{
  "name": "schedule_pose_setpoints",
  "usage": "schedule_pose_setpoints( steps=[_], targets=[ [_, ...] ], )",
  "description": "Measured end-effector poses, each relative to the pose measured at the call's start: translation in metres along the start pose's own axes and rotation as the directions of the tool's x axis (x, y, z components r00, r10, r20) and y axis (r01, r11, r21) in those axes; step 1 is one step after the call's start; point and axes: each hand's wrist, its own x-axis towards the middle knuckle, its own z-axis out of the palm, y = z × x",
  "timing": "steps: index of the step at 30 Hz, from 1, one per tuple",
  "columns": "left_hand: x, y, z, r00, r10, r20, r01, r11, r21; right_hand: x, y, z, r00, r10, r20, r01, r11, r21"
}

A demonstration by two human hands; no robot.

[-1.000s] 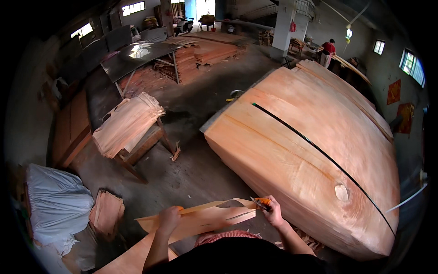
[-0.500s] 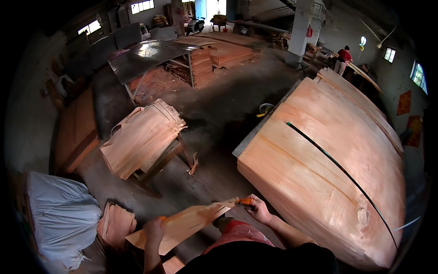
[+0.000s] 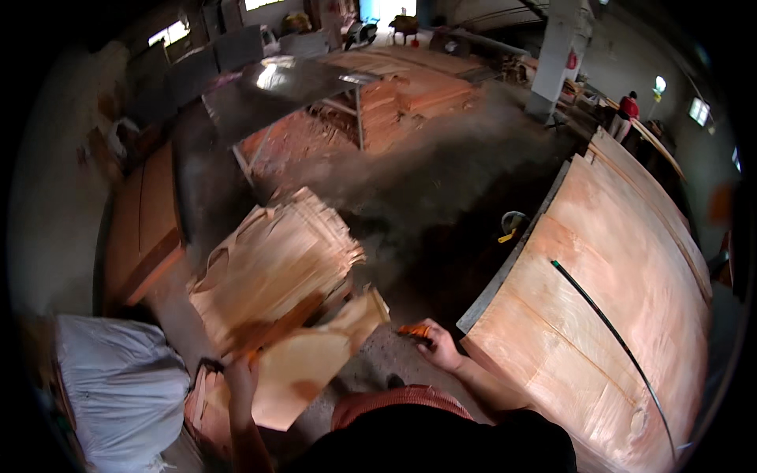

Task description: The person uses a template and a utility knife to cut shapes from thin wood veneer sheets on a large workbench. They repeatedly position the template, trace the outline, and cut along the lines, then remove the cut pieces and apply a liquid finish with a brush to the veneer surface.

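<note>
My left hand [image 3: 240, 380] is closed on the near left part of a thin, pale wood veneer sheet [image 3: 303, 369]; something orange shows at its fingertips. The sheet slants up and away to the right, its far end bent and free. It partly covers the near side of a veneer stack [image 3: 272, 264] with ragged edges. My right hand [image 3: 443, 351] is closed around a small orange-and-black hand tool [image 3: 415, 331], its exact kind unclear. That hand is apart from the sheet, near the corner of a large veneer stack [image 3: 520, 315].
A dark green strip [image 3: 603, 319] lies across the large stack. A whitish sack [image 3: 118, 386] stands at the left beside loose veneer pieces [image 3: 209, 422]. Farther off are a dark-topped table [image 3: 292, 87], a pillar [image 3: 556, 59], and a person in red [image 3: 627, 110].
My right hand has come away from the sheet's right end, still holding the tool. The sheet has swung left and away, over the edge of the ragged stack. The whole view has shifted.
</note>
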Motion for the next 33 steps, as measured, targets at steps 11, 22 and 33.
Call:
schedule_pose_setpoints(
  steps=[11, 22, 33],
  targets=[
    [0.206, -0.131, 0.067, 0.986, -0.111, 0.12, 0.109, 0.994, 0.024, 0.005, -0.023, 0.058, 0.897, 0.366, -0.249, -0.421, 0.879, -0.225],
    [0.294, -0.218, 0.154, 0.982, -0.179, 0.065, 0.171, 0.979, 0.11, 0.007, -0.052, 0.106, 0.814, 0.51, -0.278, -0.574, 0.78, -0.247],
    [0.199, -0.082, 0.218, 0.886, 0.294, 0.359, -0.173, 0.927, -0.332, -0.052, -0.078, 0.089, 0.756, 0.549, -0.356, -0.647, 0.709, -0.281]
  ],
)
